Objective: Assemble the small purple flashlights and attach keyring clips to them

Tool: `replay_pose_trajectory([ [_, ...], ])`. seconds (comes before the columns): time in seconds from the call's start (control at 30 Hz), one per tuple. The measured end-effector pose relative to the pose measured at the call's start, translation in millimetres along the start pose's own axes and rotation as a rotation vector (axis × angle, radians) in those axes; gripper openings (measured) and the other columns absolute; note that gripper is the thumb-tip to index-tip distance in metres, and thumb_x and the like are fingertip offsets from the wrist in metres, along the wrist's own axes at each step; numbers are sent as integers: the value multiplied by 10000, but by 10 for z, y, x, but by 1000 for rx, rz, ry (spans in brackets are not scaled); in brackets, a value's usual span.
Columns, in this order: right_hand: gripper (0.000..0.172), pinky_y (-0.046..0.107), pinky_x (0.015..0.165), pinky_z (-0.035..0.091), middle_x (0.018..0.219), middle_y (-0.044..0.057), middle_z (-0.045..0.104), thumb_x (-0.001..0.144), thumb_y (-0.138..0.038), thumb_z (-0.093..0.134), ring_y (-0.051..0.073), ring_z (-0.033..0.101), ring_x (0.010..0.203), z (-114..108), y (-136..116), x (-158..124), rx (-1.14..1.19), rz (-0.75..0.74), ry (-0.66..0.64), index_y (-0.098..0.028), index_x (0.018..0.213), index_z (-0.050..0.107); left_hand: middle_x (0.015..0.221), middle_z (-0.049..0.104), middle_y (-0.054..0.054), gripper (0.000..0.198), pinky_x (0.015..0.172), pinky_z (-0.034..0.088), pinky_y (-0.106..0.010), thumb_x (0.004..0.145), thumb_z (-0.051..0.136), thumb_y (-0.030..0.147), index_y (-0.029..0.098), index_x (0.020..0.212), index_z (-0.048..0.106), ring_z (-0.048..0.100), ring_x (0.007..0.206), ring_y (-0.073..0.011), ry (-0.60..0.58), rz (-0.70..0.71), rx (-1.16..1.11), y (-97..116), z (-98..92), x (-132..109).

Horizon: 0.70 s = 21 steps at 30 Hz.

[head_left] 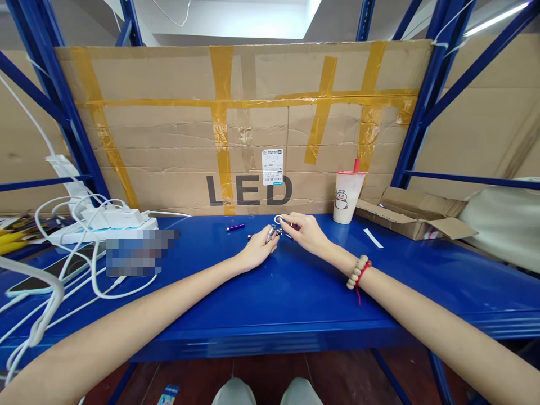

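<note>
My left hand (256, 251) is closed around a small, shiny silver metal piece (270, 232) above the blue shelf. Close on its right, my right hand (309, 233) pinches at a small pale ring (278, 219), which shows just beyond the fingertips. Whether ring and metal piece are joined is too small to tell. A short purple tube (235, 227) lies on the shelf to the left of the hands. Other small purple and dark bits lie around the fingers, partly hidden by them.
A white cup (348, 197) with a red straw stands behind my right hand. An opened cardboard box (415, 214) and a white strip (373, 238) are to the right. Tangled white cables, a power strip (105, 230) and a phone (54, 271) occupy the left. Cardboard (169, 140) walls the back.
</note>
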State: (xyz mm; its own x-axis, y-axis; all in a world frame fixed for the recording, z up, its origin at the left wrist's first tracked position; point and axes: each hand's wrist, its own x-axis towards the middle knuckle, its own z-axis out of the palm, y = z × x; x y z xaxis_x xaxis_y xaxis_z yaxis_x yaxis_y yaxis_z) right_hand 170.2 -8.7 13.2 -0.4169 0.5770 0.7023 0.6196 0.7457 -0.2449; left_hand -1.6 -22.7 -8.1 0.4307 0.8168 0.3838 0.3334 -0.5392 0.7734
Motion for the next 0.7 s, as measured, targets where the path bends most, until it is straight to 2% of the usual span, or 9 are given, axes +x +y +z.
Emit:
replay_pose_trajectory([
  [0.13, 364, 226, 610, 371, 691, 32, 561, 950, -360, 393, 110, 485, 608, 32, -102, -4, 45, -9, 7, -150, 869, 679, 598, 465, 51, 134, 615, 347, -265, 865, 455, 263, 214, 764, 382, 457, 574, -130, 15, -20, 90, 27, 3, -2],
  [0.3, 346, 229, 622, 388, 710, 38, 592, 946, -343, 400, 117, 510, 624, 25, -143, -3, 75, 33, -13, -152, 871, 679, 627, 487, 44, 124, 609, 330, -273, 854, 487, 341, 229, 825, 441, 471, 599, -158, 59, -73, 173, 61, 13, -15],
  [0.43, 352, 234, 635, 386, 706, 39, 591, 951, -342, 391, 120, 513, 630, 27, -127, 0, 34, 39, -27, -158, 828, 664, 622, 515, 38, 217, 626, 323, -280, 896, 418, 440, 247, 949, 502, 493, 604, -177, 85, -133, 196, 76, 15, -38],
  [0.57, 356, 240, 638, 381, 711, 43, 595, 957, -337, 382, 122, 513, 633, 47, -121, -4, 14, 35, -30, -154, 824, 657, 612, 533, 26, 232, 664, 323, -279, 935, 356, 419, 246, 877, 500, 509, 618, -185, 100, -128, 219, 73, 13, -56],
  [0.7, 326, 243, 644, 396, 714, 45, 597, 952, -298, 399, 123, 523, 644, 41, -141, 1, 20, 38, -47, -142, 833, 659, 603, 537, 22, 249, 638, 314, -278, 955, 327, 376, 237, 776, 431, 512, 605, -188, 125, -162, 247, 106, 6, -57],
])
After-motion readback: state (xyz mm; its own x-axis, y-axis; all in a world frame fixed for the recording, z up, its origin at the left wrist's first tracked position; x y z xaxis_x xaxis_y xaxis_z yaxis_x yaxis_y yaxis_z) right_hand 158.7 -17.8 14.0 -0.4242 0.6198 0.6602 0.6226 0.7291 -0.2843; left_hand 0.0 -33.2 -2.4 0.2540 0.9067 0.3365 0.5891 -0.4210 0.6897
